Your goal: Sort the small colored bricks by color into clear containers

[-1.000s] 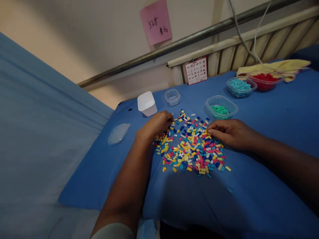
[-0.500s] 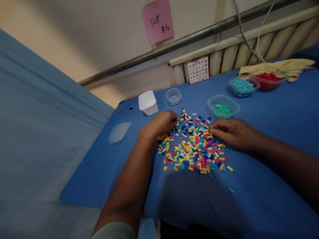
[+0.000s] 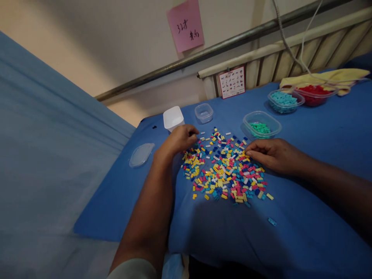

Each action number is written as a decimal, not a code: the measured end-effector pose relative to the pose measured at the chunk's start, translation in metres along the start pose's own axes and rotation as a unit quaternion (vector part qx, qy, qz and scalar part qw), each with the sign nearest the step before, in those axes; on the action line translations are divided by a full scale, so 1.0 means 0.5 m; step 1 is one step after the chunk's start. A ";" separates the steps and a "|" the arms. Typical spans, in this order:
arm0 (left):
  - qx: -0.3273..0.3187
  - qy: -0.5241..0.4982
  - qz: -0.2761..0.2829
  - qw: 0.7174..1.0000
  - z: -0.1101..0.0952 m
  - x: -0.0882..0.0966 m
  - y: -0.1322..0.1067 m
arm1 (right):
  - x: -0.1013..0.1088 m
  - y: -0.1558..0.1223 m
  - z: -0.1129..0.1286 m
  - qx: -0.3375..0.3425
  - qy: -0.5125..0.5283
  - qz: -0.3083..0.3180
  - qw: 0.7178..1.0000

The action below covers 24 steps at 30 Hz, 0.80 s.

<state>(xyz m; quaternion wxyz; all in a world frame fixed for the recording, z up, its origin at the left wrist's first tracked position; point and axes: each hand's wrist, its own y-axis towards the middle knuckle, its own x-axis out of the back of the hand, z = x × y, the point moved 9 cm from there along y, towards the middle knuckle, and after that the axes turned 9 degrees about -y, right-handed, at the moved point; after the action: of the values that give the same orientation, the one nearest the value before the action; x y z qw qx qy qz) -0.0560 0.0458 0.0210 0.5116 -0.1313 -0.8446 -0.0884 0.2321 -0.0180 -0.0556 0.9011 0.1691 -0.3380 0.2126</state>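
A wide pile of small toy building bricks in yellow, pink, white, blue and teal is spread over the blue cloth. My left hand hovers at the pile's upper left edge, just in front of the white tub. Its fingers are curled together, and whatever they hold is hidden. At the pile's right edge rests my right hand, thumb and forefinger pinched close to some yellow bricks. I cannot make out what is between those fingertips. Behind it stands a clear container with green bricks.
A small clear container stands right of the white tub. A clear lid lies at left. Containers of light blue bricks and red bricks sit back right beside a yellow cloth. One teal brick lies apart.
My left hand has moved left from the top of the pile toward the white tub, uncovering bricks beneath it. My right hand has stayed nearly where it was.
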 end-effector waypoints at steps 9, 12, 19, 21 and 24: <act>0.060 0.031 0.085 0.994 0.028 -0.019 -0.012 | 0.003 -0.002 0.000 0.000 -0.013 -0.010 1.000; 0.046 0.064 0.102 0.992 0.011 -0.042 -0.004 | 0.002 -0.002 -0.001 -0.005 -0.012 -0.001 1.000; 0.040 0.069 0.112 0.991 0.005 -0.054 -0.002 | -0.004 0.000 -0.009 -0.008 -0.008 0.005 1.000; 0.037 0.072 0.109 0.991 0.005 -0.057 -0.001 | -0.004 0.000 -0.008 -0.006 -0.005 0.005 1.000; 0.050 0.065 0.109 0.991 0.010 -0.063 0.000 | -0.002 0.000 -0.005 -0.001 0.002 0.002 1.000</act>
<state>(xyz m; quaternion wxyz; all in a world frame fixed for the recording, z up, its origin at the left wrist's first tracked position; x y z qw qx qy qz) -0.0461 0.0431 -0.0093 0.5778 -0.1909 -0.7936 0.0023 0.2327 -0.0175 -0.0581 0.9016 0.1671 -0.3363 0.2147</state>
